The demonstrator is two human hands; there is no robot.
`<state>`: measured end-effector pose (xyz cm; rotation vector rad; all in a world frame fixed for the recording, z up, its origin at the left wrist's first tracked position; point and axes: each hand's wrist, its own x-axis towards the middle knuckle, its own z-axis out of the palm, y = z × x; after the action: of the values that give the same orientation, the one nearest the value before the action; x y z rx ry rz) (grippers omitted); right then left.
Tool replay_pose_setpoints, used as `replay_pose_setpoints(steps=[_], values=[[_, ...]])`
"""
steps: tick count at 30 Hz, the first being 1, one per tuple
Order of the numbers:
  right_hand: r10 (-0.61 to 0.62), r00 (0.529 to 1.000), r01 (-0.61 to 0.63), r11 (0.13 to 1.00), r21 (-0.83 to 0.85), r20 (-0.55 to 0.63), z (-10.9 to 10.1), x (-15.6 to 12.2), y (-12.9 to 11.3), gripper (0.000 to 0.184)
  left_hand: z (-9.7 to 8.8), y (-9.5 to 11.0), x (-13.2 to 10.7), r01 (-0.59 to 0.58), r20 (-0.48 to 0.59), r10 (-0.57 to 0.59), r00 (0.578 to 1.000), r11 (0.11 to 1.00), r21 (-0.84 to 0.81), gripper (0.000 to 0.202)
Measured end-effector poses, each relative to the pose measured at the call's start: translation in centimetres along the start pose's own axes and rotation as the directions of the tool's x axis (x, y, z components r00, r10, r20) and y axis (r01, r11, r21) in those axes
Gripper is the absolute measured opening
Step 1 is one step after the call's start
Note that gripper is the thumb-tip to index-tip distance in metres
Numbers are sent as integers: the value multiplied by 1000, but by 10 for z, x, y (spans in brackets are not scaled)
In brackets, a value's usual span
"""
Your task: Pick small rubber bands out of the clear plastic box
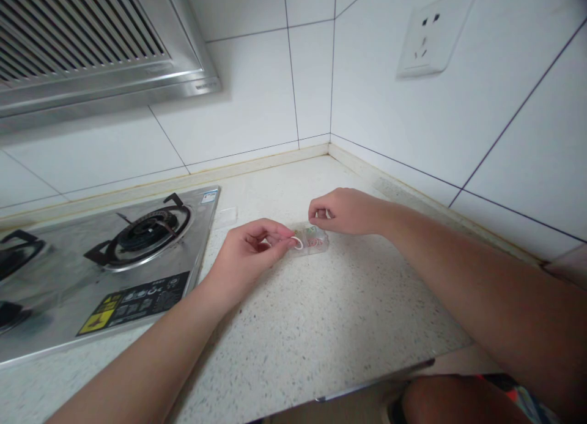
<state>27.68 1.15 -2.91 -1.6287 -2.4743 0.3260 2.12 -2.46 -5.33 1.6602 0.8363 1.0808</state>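
Note:
A small clear plastic box (pixel 324 243) lies on the speckled countertop, with little red and green items or markings showing in it. Between the thumb and index finger of my left hand (pixel 257 243) is a small white ring (pixel 298 243), held at the box's left side. My right hand (pixel 337 211) is at the box's far edge, its fingers curled into a pinch. Whatever those right fingertips hold, if anything, is too small to make out. My left fingers hide the left end of the box.
A clear flat plastic piece (pixel 228 215) lies left of the box, beside the steel gas stove (pixel 59 289) with its black burner supports. Above the stove hangs a range hood (pixel 192 75). White tiled walls meet behind the counter; a socket (pixel 424 41) is on the right wall.

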Motion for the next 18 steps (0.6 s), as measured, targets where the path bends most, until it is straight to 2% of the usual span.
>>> replay_pose_setpoints(steps=[18], values=[[2, 1000, -1, 1000, -10, 19, 0, 0, 0, 30, -2, 0, 1, -11, -11, 11, 1000, 999, 51, 17]])
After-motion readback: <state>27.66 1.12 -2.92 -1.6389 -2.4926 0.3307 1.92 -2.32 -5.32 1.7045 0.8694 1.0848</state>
